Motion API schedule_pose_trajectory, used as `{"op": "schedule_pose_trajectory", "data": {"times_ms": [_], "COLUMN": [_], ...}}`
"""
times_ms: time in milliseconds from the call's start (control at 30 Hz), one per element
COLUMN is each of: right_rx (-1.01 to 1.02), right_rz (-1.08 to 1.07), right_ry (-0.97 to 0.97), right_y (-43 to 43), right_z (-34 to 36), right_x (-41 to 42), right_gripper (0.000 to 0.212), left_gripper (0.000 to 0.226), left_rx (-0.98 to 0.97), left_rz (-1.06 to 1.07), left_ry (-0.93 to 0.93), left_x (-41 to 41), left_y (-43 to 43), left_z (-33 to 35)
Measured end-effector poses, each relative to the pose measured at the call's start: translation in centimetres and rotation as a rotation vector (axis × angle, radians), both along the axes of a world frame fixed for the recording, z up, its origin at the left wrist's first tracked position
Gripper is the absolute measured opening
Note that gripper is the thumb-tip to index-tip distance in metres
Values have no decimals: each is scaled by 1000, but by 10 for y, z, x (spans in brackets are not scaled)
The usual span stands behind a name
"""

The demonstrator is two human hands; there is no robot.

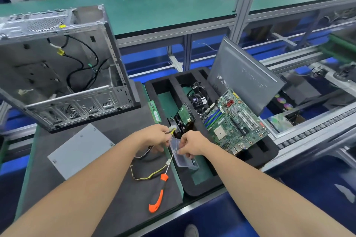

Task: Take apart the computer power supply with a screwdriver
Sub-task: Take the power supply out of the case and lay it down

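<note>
Holding one white plug (172, 128) and its wires, the left hand (154, 135) has its fingers curled round them. The right hand (191, 145) pinches one clear plastic box (182, 157) just beside it, over the black foam tray (194, 191). One orange and black screwdriver (161, 185) lies on the dark mat (134, 208), near, between the two arms. One grey power supply box (81, 150) lies on the mat to the left. One open computer case (57, 67) stands far left. One green board (235, 121) and one grey panel (244, 75) lean in the tray on the right.
</note>
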State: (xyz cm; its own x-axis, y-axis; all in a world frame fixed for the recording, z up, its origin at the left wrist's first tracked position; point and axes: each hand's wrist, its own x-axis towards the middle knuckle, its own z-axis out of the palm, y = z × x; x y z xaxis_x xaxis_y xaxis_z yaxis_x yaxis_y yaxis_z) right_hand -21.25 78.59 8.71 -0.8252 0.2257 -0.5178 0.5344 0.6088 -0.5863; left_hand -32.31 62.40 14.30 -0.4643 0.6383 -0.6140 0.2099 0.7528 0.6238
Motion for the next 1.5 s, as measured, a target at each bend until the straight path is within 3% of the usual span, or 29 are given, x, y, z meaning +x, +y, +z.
{"op": "schedule_pose_trajectory", "data": {"times_ms": [67,167,333,600,733,800,933,1033,1200,1333,1500], "right_rx": [-13,-106,-78,28,17,-19,-72,-86,180,182,170], "right_rz": [-15,-62,42,124,115,100,98,7,-91,-62,-52], "right_ry": [-3,-7,-39,-25,-24,-25,-12,-12,-137,-206,-180], "right_y": [-2,-8,-14,-15,-12,-10,-9,-6,0,-8,-8], "right_z": [0,4,8,13,17,17,19,18,6,-5,-9], "right_x": [0,-1,-2,-2,-1,0,3,8,17,20,19], "right_gripper": [11,12,27,24,26,26,22,17,21,33,32], "left_gripper": [17,34,25,44,28,7,30,33,27,26,23], "left_rx": [-19,-83,-139,-243,-82,7,-37,-95,-88,-87,-86], "left_rz": [112,193,114,-16,-22,-54,47,32,96,113,145], "left_ry": [-94,-100,113,410,549,480,261,256,208,170,91], "left_x": [-2,-6,-6,-12,0,10,27,33,34,31,28], "left_y": [-3,-6,-17,-33,-30,-19,5,12,15,14,15], "left_z": [2,5,7,0,-7,-10,-11,-16,-26,-27,-26]}}
